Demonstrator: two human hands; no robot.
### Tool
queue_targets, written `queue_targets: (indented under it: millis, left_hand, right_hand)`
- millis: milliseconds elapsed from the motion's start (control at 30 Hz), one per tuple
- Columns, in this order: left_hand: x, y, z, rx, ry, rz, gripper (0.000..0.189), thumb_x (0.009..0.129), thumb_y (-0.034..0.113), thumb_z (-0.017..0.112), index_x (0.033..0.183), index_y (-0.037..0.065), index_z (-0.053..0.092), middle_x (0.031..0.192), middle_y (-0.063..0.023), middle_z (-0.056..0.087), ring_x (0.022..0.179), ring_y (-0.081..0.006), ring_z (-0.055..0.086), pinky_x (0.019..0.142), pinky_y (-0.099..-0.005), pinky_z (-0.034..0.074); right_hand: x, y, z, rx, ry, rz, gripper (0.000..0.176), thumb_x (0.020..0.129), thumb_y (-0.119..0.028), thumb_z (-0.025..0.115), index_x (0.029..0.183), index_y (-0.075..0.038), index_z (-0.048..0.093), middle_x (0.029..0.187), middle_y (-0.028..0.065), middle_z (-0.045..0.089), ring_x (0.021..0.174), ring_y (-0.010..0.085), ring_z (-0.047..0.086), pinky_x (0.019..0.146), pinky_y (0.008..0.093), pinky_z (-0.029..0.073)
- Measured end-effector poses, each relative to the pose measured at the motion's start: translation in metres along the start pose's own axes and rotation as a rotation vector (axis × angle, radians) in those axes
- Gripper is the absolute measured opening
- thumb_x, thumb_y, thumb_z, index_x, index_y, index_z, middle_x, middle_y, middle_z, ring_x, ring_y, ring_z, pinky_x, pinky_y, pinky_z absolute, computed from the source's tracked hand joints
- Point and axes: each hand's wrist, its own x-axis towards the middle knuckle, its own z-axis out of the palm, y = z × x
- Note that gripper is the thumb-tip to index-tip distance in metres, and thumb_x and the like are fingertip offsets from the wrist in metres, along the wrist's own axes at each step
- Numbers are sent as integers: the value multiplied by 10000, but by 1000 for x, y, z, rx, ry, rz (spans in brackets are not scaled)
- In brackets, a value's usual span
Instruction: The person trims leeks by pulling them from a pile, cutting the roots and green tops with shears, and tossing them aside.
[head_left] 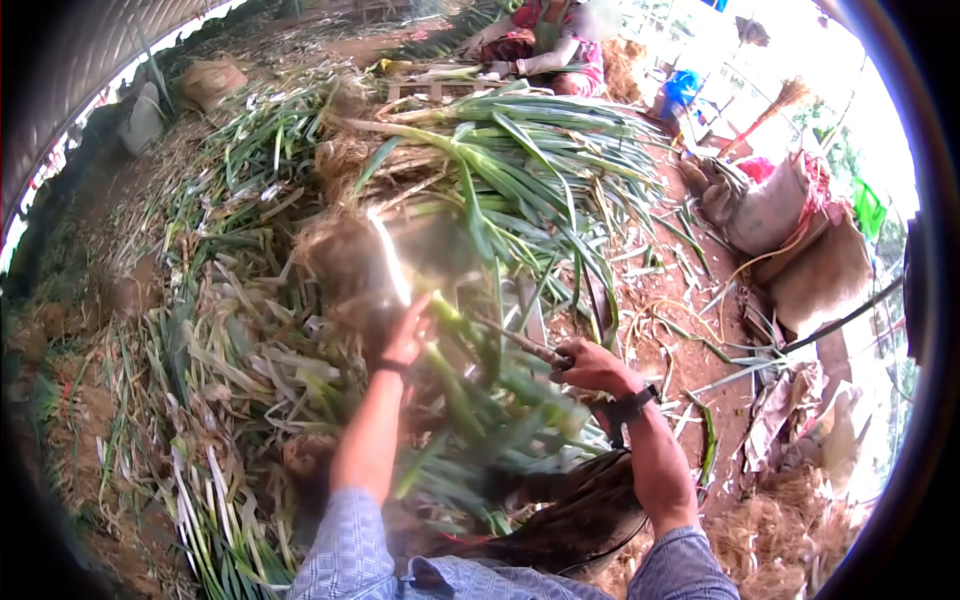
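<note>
My left hand [405, 338] grips a bunch of leek-like green stalks [470, 400]; the white stems and hairy roots [385, 255] stick up past the hand, blurred by motion. The green leaves of the bunch hang down across my lap. My right hand [592, 366] is closed around the handle of a knife [520, 343], whose blade points left toward the stalks just beside my left hand. A dark watch sits on my right wrist.
A big heap of uncut green stalks [520, 160] lies ahead. Trimmed leaves and husks [240, 340] cover the ground at left. Another person [545, 45] sits at the far side. Sacks [790, 240] and a broom stand at right.
</note>
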Motion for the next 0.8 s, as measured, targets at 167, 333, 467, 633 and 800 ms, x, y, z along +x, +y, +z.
queue_targets:
  millis: [167, 333, 467, 633, 800]
  left_hand:
    - [-26, -32, -75, -102, -186, -102, 186, 890, 189, 700, 1030, 115, 602, 826, 8, 601, 579, -90, 488, 488, -298, 432]
    - [-56, -39, -91, -11, -107, -96, 188, 885, 193, 699, 1020, 123, 589, 807, 6, 591, 610, -110, 532, 455, -312, 449]
    - [-90, -39, -85, 72, -61, 43, 290, 854, 222, 757, 1107, 124, 654, 888, -7, 673, 675, -111, 610, 501, -259, 454]
    - [-64, -64, -108, 298, -45, 98, 322, 810, 238, 788, 1044, 51, 668, 828, -21, 639, 682, -131, 590, 543, -292, 489]
    - [-68, -69, -105, 223, -9, 123, 253, 815, 178, 742, 998, 27, 653, 783, -44, 631, 635, -157, 607, 512, -312, 510]
  right_hand:
    - [-28, -11, 13, -55, -261, -40, 410, 794, -346, 720, 1101, -74, 696, 892, 149, 707, 831, 278, 663, 779, 400, 503]
    - [-43, -34, 41, -224, -219, -70, 436, 783, -370, 720, 1125, -99, 697, 919, 148, 721, 865, 316, 689, 791, 410, 525]
    - [-40, -31, 74, -301, -65, -229, 393, 804, -359, 698, 1120, -126, 700, 920, 140, 722, 869, 324, 692, 790, 423, 534]
    - [-40, -52, 85, -181, 33, -149, 356, 810, -374, 693, 1034, -97, 698, 873, 163, 702, 822, 340, 676, 740, 439, 526]
    - [-44, -80, 84, -284, 72, -136, 273, 843, -258, 646, 1076, -122, 692, 904, 131, 725, 800, 336, 688, 735, 448, 543]
